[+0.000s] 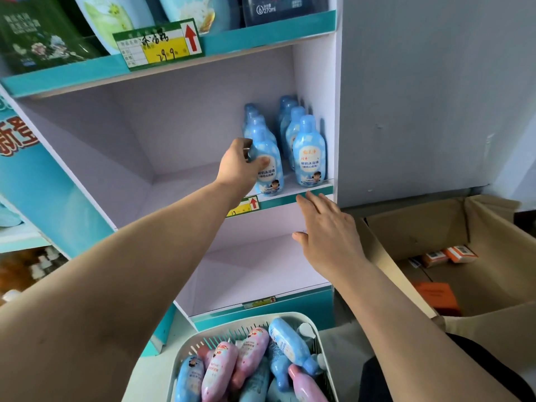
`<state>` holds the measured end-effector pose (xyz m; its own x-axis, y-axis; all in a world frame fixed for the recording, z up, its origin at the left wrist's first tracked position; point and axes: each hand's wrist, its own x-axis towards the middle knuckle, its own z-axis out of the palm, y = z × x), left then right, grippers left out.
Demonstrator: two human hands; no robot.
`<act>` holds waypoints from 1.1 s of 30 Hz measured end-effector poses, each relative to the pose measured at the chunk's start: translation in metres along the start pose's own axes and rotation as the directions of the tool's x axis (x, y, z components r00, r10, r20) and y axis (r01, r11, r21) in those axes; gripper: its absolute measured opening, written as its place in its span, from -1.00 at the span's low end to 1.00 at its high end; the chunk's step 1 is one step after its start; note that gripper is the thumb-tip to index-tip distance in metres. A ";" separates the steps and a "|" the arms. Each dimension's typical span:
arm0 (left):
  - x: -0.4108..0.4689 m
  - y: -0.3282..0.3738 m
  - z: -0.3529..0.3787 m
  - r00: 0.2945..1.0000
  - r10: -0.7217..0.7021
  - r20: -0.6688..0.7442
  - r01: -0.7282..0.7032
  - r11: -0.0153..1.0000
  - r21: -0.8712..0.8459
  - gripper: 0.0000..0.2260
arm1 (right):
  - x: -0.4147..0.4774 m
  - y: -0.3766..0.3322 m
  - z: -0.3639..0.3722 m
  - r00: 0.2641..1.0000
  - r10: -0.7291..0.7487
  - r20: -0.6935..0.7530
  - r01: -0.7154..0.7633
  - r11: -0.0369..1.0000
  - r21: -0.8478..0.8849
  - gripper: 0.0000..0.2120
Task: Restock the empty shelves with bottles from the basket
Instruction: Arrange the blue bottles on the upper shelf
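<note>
My left hand (240,166) grips a light-blue bottle (269,169) that stands upright at the front of the middle shelf (179,187). To its right and behind it stand several more blue bottles (309,152) in two rows against the shelf's right wall. My right hand (324,227) hovers open, fingers spread, just below the shelf's teal front lip, holding nothing. At the bottom of the view sits a white basket (290,317) with several blue and pink bottles (220,369) lying in it. The lower shelf (255,271) has nothing on it.
The top shelf holds large refill pouches (43,36) behind a green and yellow price tag (158,44). An open cardboard box (464,256) with small orange packs stands on the right. A grey wall rises behind it. Another shelf unit stands at the left.
</note>
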<state>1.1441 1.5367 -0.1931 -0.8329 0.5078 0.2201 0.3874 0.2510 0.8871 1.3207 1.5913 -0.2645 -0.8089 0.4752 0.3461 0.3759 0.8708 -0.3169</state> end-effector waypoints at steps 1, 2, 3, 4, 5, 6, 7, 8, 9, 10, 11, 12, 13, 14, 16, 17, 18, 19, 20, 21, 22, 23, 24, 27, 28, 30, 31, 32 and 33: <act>-0.001 0.000 0.001 1.000 0.007 -0.001 -0.007 1.000 0.009 -0.56 | 0.000 -0.001 0.000 1.000 -0.003 0.001 0.003 1.000 0.005 -0.35; -0.001 0.000 0.002 1.000 0.012 -0.002 -0.012 1.000 0.010 -0.56 | 0.000 -0.001 0.001 1.000 -0.008 0.000 0.008 1.000 0.006 -0.35; -0.002 0.001 0.003 1.000 0.015 -0.004 -0.015 1.000 0.009 -0.56 | 0.000 -0.001 0.001 1.000 -0.011 -0.002 0.011 1.000 0.007 -0.36; -0.003 0.001 0.004 1.000 0.014 -0.005 -0.014 1.000 0.005 -0.56 | 0.000 -0.001 0.002 1.000 -0.012 -0.002 0.012 1.000 0.007 -0.36; -0.004 0.002 0.004 1.000 0.010 -0.005 -0.010 1.000 0.001 -0.56 | 0.000 -0.001 0.003 1.000 -0.014 0.000 0.014 1.000 0.006 -0.37; -0.004 0.003 0.005 1.000 0.003 -0.006 -0.003 1.000 -0.003 -0.55 | 0.000 -0.001 0.003 1.000 -0.018 0.006 0.018 1.000 0.002 -0.38; -0.005 0.004 0.005 1.000 -0.007 -0.008 0.007 1.000 -0.004 -0.54 | 0.000 -0.002 0.005 1.000 -0.023 0.017 0.023 1.000 -0.005 -0.39; -0.006 0.005 0.004 1.000 -0.020 -0.011 0.020 1.000 -0.007 -0.53 | 0.000 -0.002 0.006 0.999 -0.026 0.030 0.027 1.000 -0.013 -0.40; -0.008 0.006 0.004 0.999 -0.032 -0.019 0.032 0.999 -0.011 -0.52 | 0.000 -0.002 0.006 0.999 -0.029 0.041 0.030 0.999 -0.021 -0.40; -0.010 0.007 0.003 0.999 -0.039 -0.031 0.039 0.999 -0.015 -0.50 | 0.000 -0.001 0.006 0.998 -0.031 0.049 0.033 0.999 -0.028 -0.41; -0.013 0.008 0.002 0.998 -0.035 -0.045 0.034 0.999 -0.016 -0.51 | 0.000 -0.001 0.007 0.998 -0.036 0.054 0.038 0.999 -0.032 -0.41; -0.018 0.009 0.000 0.998 -0.026 -0.064 0.025 0.999 -0.020 -0.52 | -0.001 -0.001 0.007 0.997 -0.043 0.058 0.045 0.998 -0.035 -0.42; -0.024 0.010 -0.003 0.996 -0.013 -0.085 0.011 1.000 -0.028 -0.54 | -0.002 -0.001 0.007 0.997 -0.047 0.061 0.050 0.998 -0.035 -0.42; -0.030 0.009 -0.006 0.994 0.005 -0.109 -0.008 0.999 -0.034 -0.57 | -0.002 -0.001 0.008 0.997 -0.049 0.065 0.051 0.998 -0.034 -0.42; -0.046 0.002 -0.016 0.987 0.060 -0.149 -0.064 0.998 -0.023 -0.65 | -0.005 -0.003 0.011 0.995 -0.052 0.085 0.055 0.998 -0.036 -0.42; -0.057 -0.005 -0.022 0.984 0.091 -0.152 -0.095 0.995 -0.017 -0.68 | -0.007 -0.005 0.013 0.993 -0.057 0.104 0.062 0.997 -0.047 -0.43; -0.069 -0.013 -0.027 0.984 0.119 -0.135 -0.122 0.992 -0.011 -0.70 | -0.010 -0.006 0.017 0.990 -0.064 0.127 0.072 0.995 -0.062 -0.44; -0.082 -0.022 -0.032 0.986 0.135 -0.100 -0.135 0.991 0.002 -0.71 | -0.013 -0.008 0.020 0.986 -0.075 0.151 0.087 0.993 -0.075 -0.46; -0.097 -0.034 -0.037 0.990 0.129 -0.054 -0.128 0.991 0.031 -0.71 | -0.019 -0.010 0.026 0.980 -0.086 0.178 0.102 0.991 -0.083 -0.48; -0.112 -0.047 -0.041 0.994 0.108 -0.007 -0.107 0.991 0.075 -0.72 | -0.025 -0.012 0.032 0.973 -0.095 0.209 0.115 0.990 -0.086 -0.49; -0.127 -0.062 -0.045 0.997 0.068 0.032 -0.072 0.990 0.125 -0.74 | -0.032 -0.014 0.039 0.964 -0.101 0.247 0.126 0.988 -0.086 -0.50; -0.142 -0.079 -0.049 0.998 0.021 0.061 -0.031 0.985 0.170 -0.74 | -0.039 -0.016 0.046 0.952 -0.108 0.287 0.137 0.987 -0.086 -0.51; -0.154 -0.095 -0.052 0.996 -0.030 0.082 0.012 0.978 0.208 -0.74 | -0.046 -0.017 0.053 0.939 -0.117 0.323 0.154 0.984 -0.090 -0.52; -0.182 -0.141 -0.061 0.970 -0.198 0.144 0.146 0.940 0.309 -0.74 | -0.066 -0.019 0.071 0.893 -0.128 0.431 0.197 0.973 -0.119 -0.53; -0.190 -0.154 -0.063 0.957 -0.240 0.164 0.172 0.923 0.345 -0.74 | -0.073 -0.018 0.077 0.879 -0.119 0.461 0.201 0.971 -0.131 -0.53; -0.204 -0.177 -0.068 0.936 -0.296 0.188 0.199 0.891 0.409 -0.74 | -0.085 -0.015 0.090 0.861 -0.084 0.502 0.188 0.969 -0.160 -0.55; -0.209 -0.189 -0.070 0.929 -0.318 0.190 0.214 0.880 0.424 -0.74 | -0.090 -0.013 0.098 0.853 -0.058 0.519 0.174 0.968 -0.179 -0.56; -0.212 -0.200 -0.072 0.921 -0.341 0.186 0.233 0.868 0.438 -0.73 | -0.095 -0.011 0.107 0.839 -0.025 0.544 0.156 0.968 -0.196 -0.57; -0.215 -0.209 -0.071 0.914 -0.366 0.176 0.255 0.854 0.453 -0.73 | -0.101 -0.009 0.115 0.822 0.012 0.569 0.131 0.969 -0.210 -0.58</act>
<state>1.2141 1.3163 -0.3969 -0.8335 0.5172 -0.1944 0.2981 0.7172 0.6298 1.3466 1.5211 -0.3984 -0.9176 0.3296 -0.2221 0.3535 0.9323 -0.0767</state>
